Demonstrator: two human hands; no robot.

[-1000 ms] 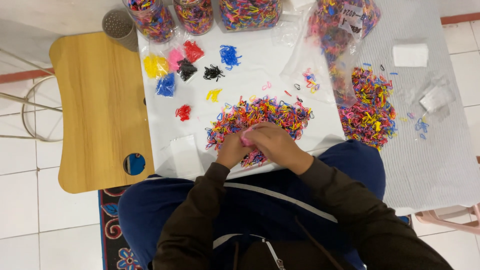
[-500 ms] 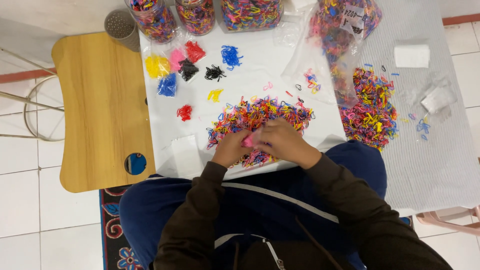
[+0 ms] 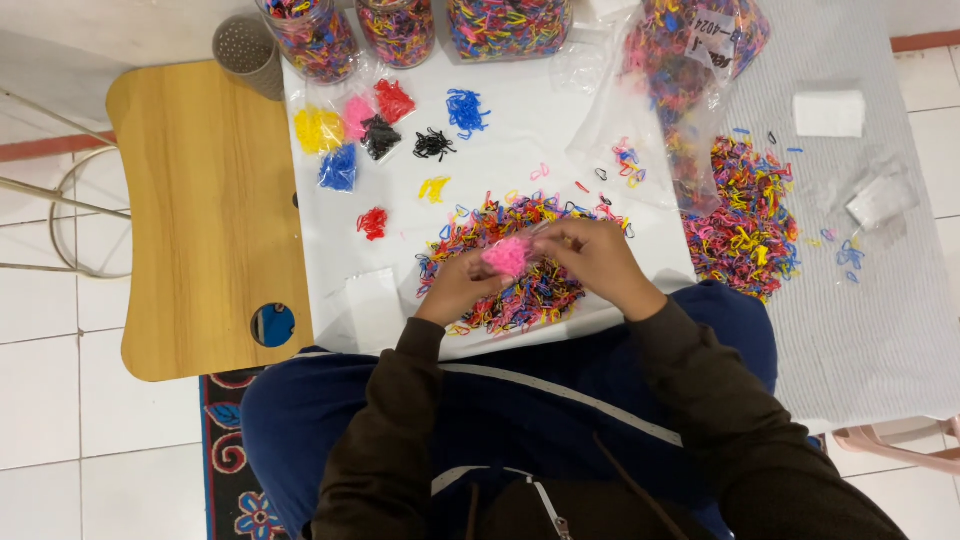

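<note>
1. The bands [image 3: 520,265] look like thin rubber or elastic, smooth, with a slight sheen; the pink clump [image 3: 506,256] between the hands looks the same.
2. The sheet [image 3: 520,150] under them is white, smooth and faintly glossy (paper or plastic, cannot tell).
3. The tray [image 3: 200,220] is pale wood, smooth, with a satin finish.
4. The jars [image 3: 398,30] are clear and glossy.
5. The bag [image 3: 690,70] is thin clear plastic, crinkled and shiny.
6. The cloth [image 3: 880,330] is grey, ribbed and matt.
7. The sleeves [image 3: 390,440] are dark matt fabric.
8. The floor [image 3: 80,400] is white glossy tile.
</note>
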